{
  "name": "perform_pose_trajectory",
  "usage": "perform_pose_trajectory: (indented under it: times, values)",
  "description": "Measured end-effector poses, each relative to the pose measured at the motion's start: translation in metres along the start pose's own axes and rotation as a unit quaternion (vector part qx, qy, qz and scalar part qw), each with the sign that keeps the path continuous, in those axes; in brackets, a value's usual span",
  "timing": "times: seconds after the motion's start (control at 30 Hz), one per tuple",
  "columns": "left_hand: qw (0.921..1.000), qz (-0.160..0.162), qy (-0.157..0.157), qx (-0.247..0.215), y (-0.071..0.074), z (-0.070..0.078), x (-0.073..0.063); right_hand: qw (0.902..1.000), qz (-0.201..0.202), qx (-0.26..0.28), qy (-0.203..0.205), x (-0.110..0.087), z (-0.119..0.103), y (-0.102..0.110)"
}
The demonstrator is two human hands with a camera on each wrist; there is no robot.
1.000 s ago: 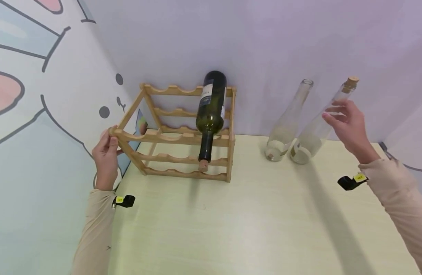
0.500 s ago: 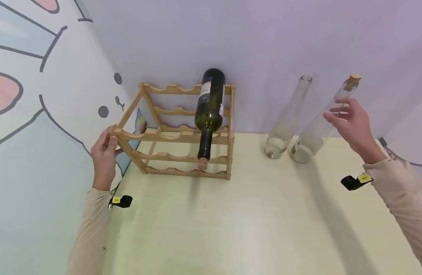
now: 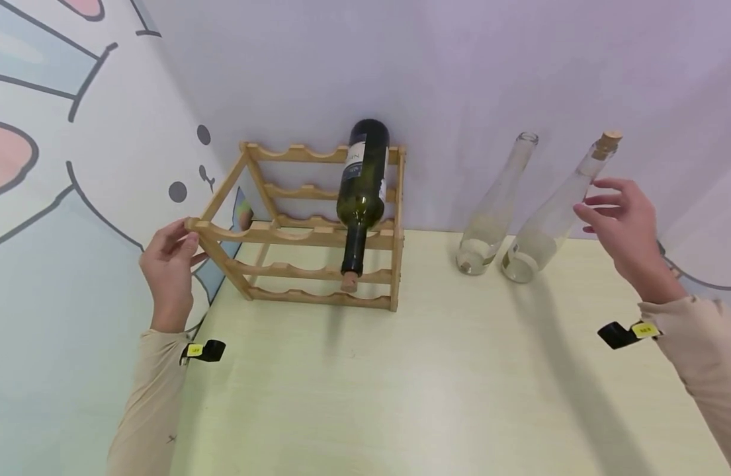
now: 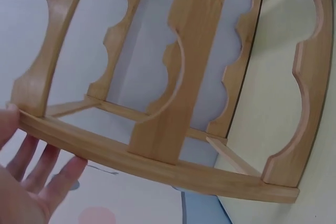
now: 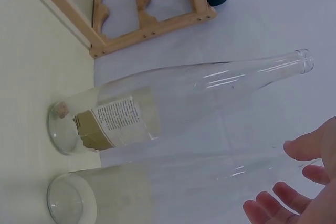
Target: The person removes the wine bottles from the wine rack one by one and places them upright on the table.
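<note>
In the head view, my left hand point(image 3: 170, 271) is at the front left corner of a wooden wine rack point(image 3: 300, 235), fingers loosely extended. The left wrist view has the thumb and fingertips point(image 4: 71, 170) right at the rack's upright post. A dark green wine bottle point(image 3: 362, 188) with a cork lies across the rack's top, neck toward me. My right hand point(image 3: 630, 228) is beside the neck of a corked clear glass bottle point(image 3: 544, 225), thumb and fingers apart. To its left stands an uncorked clear bottle point(image 3: 496, 205); the right wrist view shows its torn label point(image 5: 118, 121).
The rack and both clear bottles stand on a pale table point(image 3: 425, 383) against a lilac back wall point(image 3: 448, 79). At the left is a wall with cartoon drawings point(image 3: 121, 132). A piece of cork point(image 5: 62, 109) shows in the base of the uncorked bottle.
My right hand has drawn back to the right from the corked bottle's neck. The left hand has shifted slightly left, its fingers looser at the rack's corner. Rack and bottles stay in place.
</note>
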State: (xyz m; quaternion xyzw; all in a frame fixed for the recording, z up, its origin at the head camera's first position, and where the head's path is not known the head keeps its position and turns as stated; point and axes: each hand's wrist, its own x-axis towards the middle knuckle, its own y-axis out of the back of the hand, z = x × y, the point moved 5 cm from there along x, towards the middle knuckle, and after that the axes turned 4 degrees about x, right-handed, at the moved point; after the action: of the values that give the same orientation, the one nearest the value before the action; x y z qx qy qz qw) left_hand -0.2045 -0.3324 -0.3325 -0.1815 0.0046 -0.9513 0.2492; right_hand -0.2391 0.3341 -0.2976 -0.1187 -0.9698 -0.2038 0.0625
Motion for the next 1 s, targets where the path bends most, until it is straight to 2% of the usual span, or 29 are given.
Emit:
perform_pose_trajectory:
  times: [0.13, 0.27, 0.33, 0.4, 0.47, 0.63, 0.8, 0.93, 1.0]
  values:
    - [0.9995, 0.024, 0.018, 0.006, -0.001, 0.009, -0.004, 0.9999, 0.012, 0.004, 0.003, -0.008, -0.006, 0.000]
    - [0.9984, 0.040, 0.034, 0.020, 0.000, 0.018, -0.009, 0.9997, -0.005, 0.003, 0.024, -0.017, -0.014, -0.006]
    - [0.9985, 0.042, 0.029, 0.021, 0.000, 0.021, -0.011, 0.9990, -0.015, 0.009, 0.041, -0.022, -0.018, -0.010]
    - [0.9986, 0.044, 0.015, 0.026, 0.000, 0.024, -0.013, 0.9978, -0.020, 0.021, 0.060, -0.026, -0.021, -0.014]
    - [0.9982, 0.048, -0.004, 0.036, -0.001, 0.028, -0.015, 0.9948, -0.028, 0.055, 0.082, -0.031, -0.025, -0.019]
    - [0.9935, 0.062, -0.058, 0.075, -0.005, 0.037, -0.021, 0.9786, -0.065, 0.153, 0.121, -0.043, -0.034, -0.030]
    - [0.9875, 0.065, -0.105, 0.097, -0.010, 0.045, -0.027, 0.9689, -0.091, 0.182, 0.141, -0.051, -0.045, -0.040]
    - [0.9889, 0.056, -0.122, 0.064, -0.013, 0.048, -0.029, 0.9630, -0.104, 0.195, 0.154, -0.057, -0.053, -0.048]
    - [0.9901, 0.046, -0.129, 0.032, -0.015, 0.051, -0.030, 0.9616, -0.110, 0.195, 0.159, -0.060, -0.055, -0.052]
